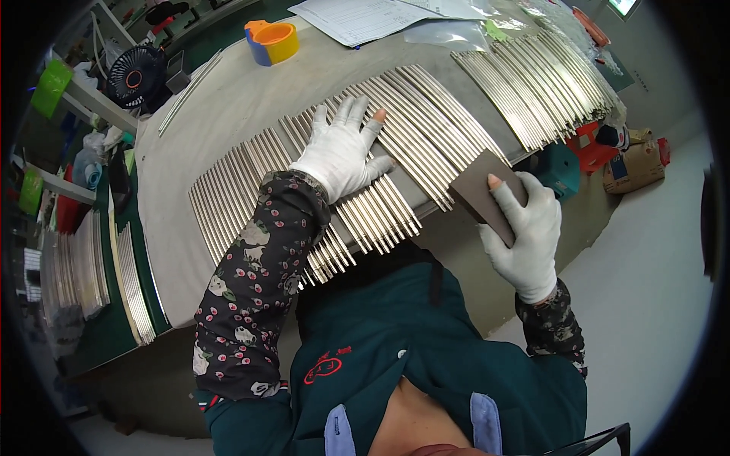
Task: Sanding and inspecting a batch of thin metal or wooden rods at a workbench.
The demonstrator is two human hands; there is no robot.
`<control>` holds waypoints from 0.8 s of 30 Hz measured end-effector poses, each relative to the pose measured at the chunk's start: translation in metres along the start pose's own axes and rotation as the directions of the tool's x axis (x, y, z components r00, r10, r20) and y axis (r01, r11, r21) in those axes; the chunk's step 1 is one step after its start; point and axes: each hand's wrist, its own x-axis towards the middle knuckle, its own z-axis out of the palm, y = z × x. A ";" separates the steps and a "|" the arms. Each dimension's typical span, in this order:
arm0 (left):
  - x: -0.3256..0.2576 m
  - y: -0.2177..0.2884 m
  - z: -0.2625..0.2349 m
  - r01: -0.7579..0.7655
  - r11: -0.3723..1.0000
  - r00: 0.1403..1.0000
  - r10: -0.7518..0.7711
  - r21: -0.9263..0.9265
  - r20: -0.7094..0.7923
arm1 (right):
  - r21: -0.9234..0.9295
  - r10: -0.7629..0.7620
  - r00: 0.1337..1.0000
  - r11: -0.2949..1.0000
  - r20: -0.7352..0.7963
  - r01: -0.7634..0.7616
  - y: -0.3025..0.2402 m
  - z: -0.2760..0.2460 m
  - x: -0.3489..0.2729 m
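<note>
Many thin, shiny metal rods (433, 129) lie side by side across the grey table, their near ends at the table's front edge. My left hand (338, 156), in a white glove with some bare fingertips, rests flat on the middle rods with fingers spread. At the right front corner of this row, my right hand (532, 239), gloved the same way, grips a brown-grey sanding block (473, 191). The block is tilted close to the rod ends; whether it touches them I cannot tell.
A second batch of rods (540, 91) lies at the far right. Behind are papers (365, 19) and an orange-and-blue tape dispenser (272, 43). A black fan (137, 76) stands at the left, near more bundled rods (133, 285). A brown sack (635, 163) sits right of the table.
</note>
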 end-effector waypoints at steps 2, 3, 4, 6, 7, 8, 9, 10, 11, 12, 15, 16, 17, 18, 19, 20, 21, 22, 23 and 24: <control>-0.002 -0.001 -0.002 0.007 1.000 1.000 -0.007 0.000 0.011 | 0.033 0.005 1.000 0.999 -0.021 -0.004 -0.005 -0.001 0.002; -0.002 -0.001 -0.003 0.014 1.000 1.000 -0.013 -0.001 0.024 | -0.047 -0.001 1.000 0.999 -0.029 0.000 -0.006 0.002 0.004; -0.001 0.000 -0.006 0.024 0.999 0.997 -0.023 -0.022 0.071 | -0.125 -0.009 0.999 0.992 -0.036 0.004 -0.006 0.005 0.005; -0.005 -0.001 0.007 -0.041 0.999 0.987 0.040 -0.007 -0.154 | -0.120 0.024 0.999 0.992 -0.021 -0.026 0.001 0.017 0.006; -0.007 -0.002 0.012 -0.100 0.995 0.925 0.101 0.021 -0.367 | -0.113 0.055 0.998 0.992 -0.002 -0.055 0.005 0.022 0.005; -0.006 -0.002 0.003 -0.105 0.994 0.924 0.107 0.024 -0.367 | -0.025 0.102 0.994 0.995 0.028 -0.101 0.007 0.025 0.004; -0.006 0.000 -0.010 -0.227 0.965 0.931 0.177 -0.128 -0.319 | -0.025 0.108 0.994 0.994 0.029 -0.107 0.008 0.026 0.001; -0.004 0.002 -0.017 -0.333 0.900 0.926 0.255 -0.282 -0.280 | 0.051 0.169 0.985 0.984 0.018 -0.170 0.009 0.027 -0.002; -0.006 0.003 -0.013 -0.468 0.830 0.845 0.321 -0.303 -0.428 | 0.134 0.219 0.976 0.967 0.012 -0.218 0.008 0.026 -0.004; -0.007 0.003 -0.011 -0.504 0.785 0.855 0.395 -0.360 -0.337 | 0.138 0.217 0.976 0.966 0.013 -0.217 0.006 0.023 -0.004; -0.009 0.013 -0.013 -0.582 0.706 0.809 0.555 -0.403 -0.196 | 0.140 0.171 0.983 0.977 -0.063 -0.161 -0.001 0.012 -0.005; -0.007 0.016 -0.013 -0.582 0.713 0.806 0.570 -0.391 -0.159 | 0.149 0.151 0.986 0.979 -0.065 -0.140 -0.003 0.011 -0.007; -0.007 0.019 -0.016 -0.583 0.719 0.801 0.586 -0.378 -0.122 | 0.157 0.132 0.989 0.980 -0.067 -0.120 -0.005 0.009 -0.010; -0.005 0.022 -0.020 -0.585 0.717 0.800 0.587 -0.380 -0.123 | 0.144 0.125 0.990 0.983 -0.069 -0.114 -0.008 0.008 -0.010; -0.003 0.024 -0.026 -0.542 0.756 0.812 0.584 -0.367 0.003 | 0.141 0.126 0.990 0.983 -0.068 -0.115 -0.008 0.007 -0.012; -0.002 0.026 -0.031 -0.499 0.795 0.814 0.566 -0.344 0.128 | 0.140 0.118 0.991 0.984 -0.067 -0.108 -0.007 0.007 -0.012; 0.000 0.028 -0.031 -0.498 0.796 0.816 0.565 -0.344 0.125 | 0.139 0.110 0.992 0.985 -0.066 -0.100 -0.007 0.007 -0.012; 0.000 0.030 -0.031 -0.495 0.802 0.811 0.565 -0.336 0.153 | 0.138 0.107 0.992 0.986 -0.067 -0.097 -0.006 0.006 -0.013; 0.002 0.031 -0.031 -0.495 0.805 0.803 0.567 -0.327 0.182 | 0.143 0.116 0.992 0.984 -0.056 -0.107 -0.006 0.005 -0.014; 0.004 0.032 -0.025 -0.452 0.790 0.820 0.551 -0.413 0.157 | 0.148 0.125 0.991 0.982 -0.045 -0.117 -0.006 0.005 -0.014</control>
